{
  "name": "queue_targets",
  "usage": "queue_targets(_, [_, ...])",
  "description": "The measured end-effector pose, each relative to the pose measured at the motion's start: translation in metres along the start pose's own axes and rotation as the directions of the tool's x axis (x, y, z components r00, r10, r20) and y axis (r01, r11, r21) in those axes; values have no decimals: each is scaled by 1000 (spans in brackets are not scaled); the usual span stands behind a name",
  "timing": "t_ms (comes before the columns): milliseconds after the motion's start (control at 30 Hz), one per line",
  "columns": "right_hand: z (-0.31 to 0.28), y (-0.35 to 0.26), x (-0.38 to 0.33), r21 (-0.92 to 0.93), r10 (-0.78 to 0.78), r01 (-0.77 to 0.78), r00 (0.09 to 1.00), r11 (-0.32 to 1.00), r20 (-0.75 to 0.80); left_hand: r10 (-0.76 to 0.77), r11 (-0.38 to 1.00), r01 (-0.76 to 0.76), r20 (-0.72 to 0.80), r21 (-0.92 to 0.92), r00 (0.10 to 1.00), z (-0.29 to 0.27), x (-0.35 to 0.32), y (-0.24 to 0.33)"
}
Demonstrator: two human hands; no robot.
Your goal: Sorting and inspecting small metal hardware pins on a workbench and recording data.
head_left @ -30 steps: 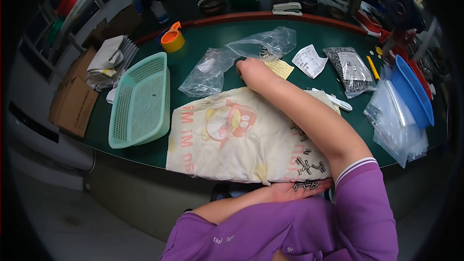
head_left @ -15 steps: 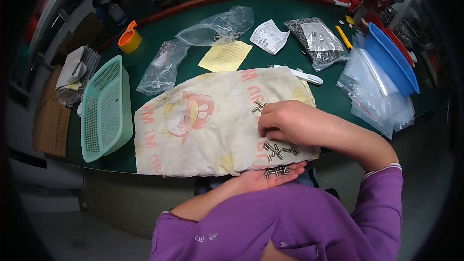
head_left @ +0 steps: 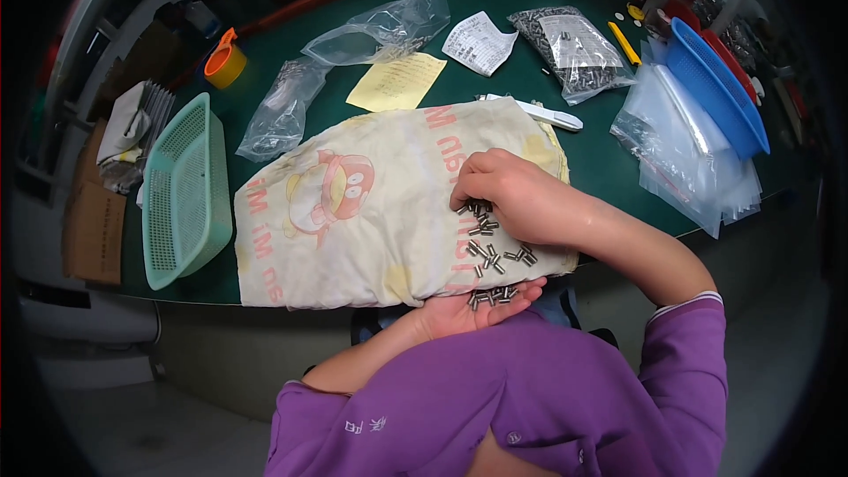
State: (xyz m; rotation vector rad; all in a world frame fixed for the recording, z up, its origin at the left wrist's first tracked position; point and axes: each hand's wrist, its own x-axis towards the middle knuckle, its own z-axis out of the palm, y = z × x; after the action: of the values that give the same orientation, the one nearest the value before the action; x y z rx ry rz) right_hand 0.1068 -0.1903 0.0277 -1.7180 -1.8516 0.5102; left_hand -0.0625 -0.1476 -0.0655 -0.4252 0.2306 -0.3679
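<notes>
Palm up at the near edge of the cloth, my left hand (head_left: 459, 316) has its fingers stretched out, with several small metal cylinders (head_left: 493, 297) lying on it. My right hand (head_left: 511, 194) is curled palm down over the cloth, its fingertips at a cluster of the same metal cylinders (head_left: 477, 208). What those fingers pinch, if anything, is hidden. More loose metal cylinders (head_left: 486, 256) are scattered on the cloth between the two hands. The cream cloth (head_left: 397, 185), printed with a cartoon penguin and red letters, lies flat under them.
A pale green basket (head_left: 190, 194) stands left of the cloth, an orange cup (head_left: 224, 66) behind it. Beyond the cloth are clear bags (head_left: 283, 106), a yellow note (head_left: 397, 81), a white slip (head_left: 480, 42) and a filled bag (head_left: 574, 53). Rightward lie plastic bags (head_left: 676, 146) and a blue basket (head_left: 720, 88).
My right hand has moved away from me across the cloth to the farther cluster, uncovering cylinders that were under it. My left hand keeps its place at the cloth's edge. The view has shifted slightly.
</notes>
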Motion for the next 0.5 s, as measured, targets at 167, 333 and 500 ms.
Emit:
queue_targets(167, [10,-10,-26,84,-7,9,1000,996,-24,-27,994,21,55,106,998,1,0,1])
queue_targets(333, [13,-20,-43,89,-31,42,992,995,-122,-5,993,-8,111,114,994,-3,-1,-1])
queue_targets(500, [6,-17,-52,22,60,-57,957,998,-284,-45,994,46,11,-95,999,4,-1,-1])
